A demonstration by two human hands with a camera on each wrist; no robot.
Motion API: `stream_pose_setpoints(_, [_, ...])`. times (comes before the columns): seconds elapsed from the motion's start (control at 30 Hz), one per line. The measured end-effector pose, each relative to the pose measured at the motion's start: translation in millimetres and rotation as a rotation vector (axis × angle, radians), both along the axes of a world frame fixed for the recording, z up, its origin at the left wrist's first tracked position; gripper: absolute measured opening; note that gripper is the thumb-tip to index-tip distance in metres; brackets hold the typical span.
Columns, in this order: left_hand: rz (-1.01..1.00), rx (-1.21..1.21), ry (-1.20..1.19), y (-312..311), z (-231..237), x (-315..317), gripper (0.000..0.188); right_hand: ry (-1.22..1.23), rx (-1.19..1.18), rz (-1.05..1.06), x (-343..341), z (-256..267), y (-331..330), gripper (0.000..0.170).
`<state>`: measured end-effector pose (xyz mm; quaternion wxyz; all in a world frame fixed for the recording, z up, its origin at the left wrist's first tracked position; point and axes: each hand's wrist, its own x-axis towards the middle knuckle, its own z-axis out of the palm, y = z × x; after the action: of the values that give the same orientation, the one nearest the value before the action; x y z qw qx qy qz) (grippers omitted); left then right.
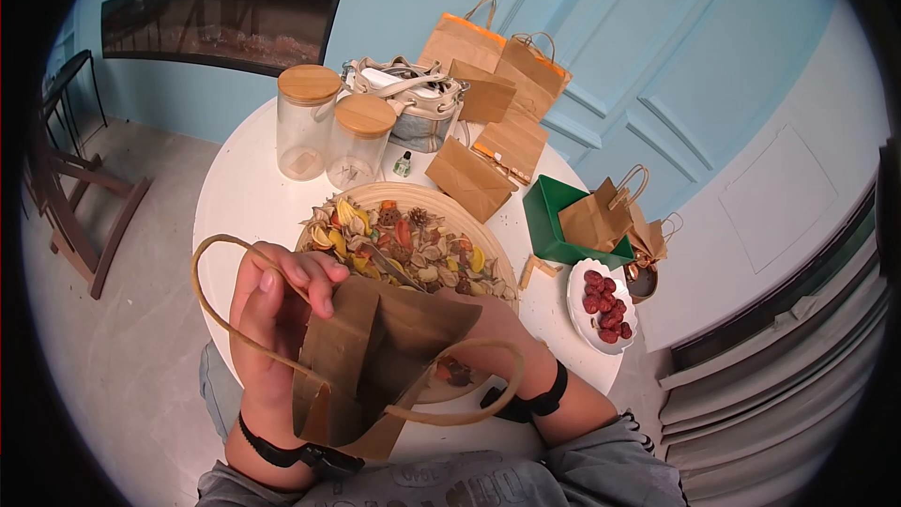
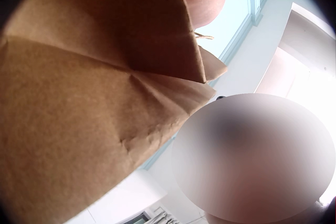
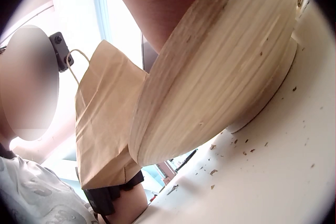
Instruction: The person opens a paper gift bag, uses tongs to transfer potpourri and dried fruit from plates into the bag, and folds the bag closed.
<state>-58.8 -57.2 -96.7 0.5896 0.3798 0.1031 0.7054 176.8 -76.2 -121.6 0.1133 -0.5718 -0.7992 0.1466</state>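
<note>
My left hand holds a small brown paper bag by its left upper edge, the bag standing open with one twisted handle looping around the fingers. In the left wrist view the creased side of the bag fills much of the picture. Behind the bag lies a round wooden bowl of potpourri, dried petals, slices and cones in yellow, red and tan. My right forearm reaches behind the bag toward the bowl. In the right wrist view my right hand is at the bowl's rim, its fingers hidden.
Two glass jars with wooden lids and a handbag stand at the back. Several paper bags are behind the bowl. At right are a green box holding a bag and a white dish of red dates.
</note>
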Motion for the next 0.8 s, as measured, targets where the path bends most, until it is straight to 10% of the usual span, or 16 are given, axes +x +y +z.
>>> stream_pose_setpoints(0.8, [0.001,0.000,-0.013,0,1,-1,0.023,0.009,0.020,-0.002,-5,10,-1,0.032])
